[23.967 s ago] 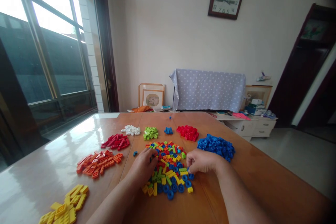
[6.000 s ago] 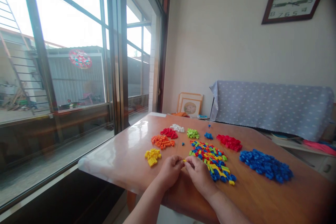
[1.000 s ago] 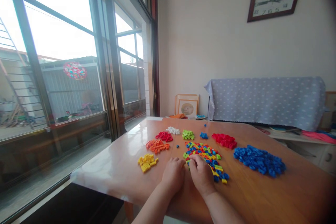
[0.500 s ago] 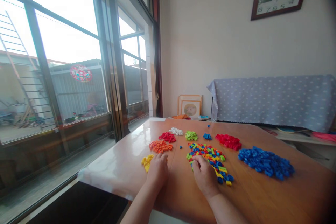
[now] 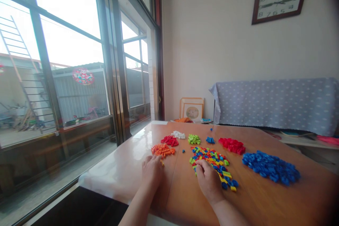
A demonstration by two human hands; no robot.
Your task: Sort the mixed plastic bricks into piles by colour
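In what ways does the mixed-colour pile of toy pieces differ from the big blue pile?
The mixed pile combines several colours, including red, yellow and green; the blue pile shows only blue. The mixed pile lies spread out flat, while the blue pile looks heaped higher. The right hand partly hides the mixed pile; no hand covers the blue pile. Both rest on the table.

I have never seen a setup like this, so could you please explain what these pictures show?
There is no machine here, only a person's bare left hand and right hand. Every picture comes from one camera on that person's head, looking forward and down. On the brown table, the right hand is at a mixed heap of small pieces. Sorted by colour are a white pile, orange pile, light green pile and large blue pile, among others. A yellow piece shows beside the left hand; whether either hand grips anything is unclear.
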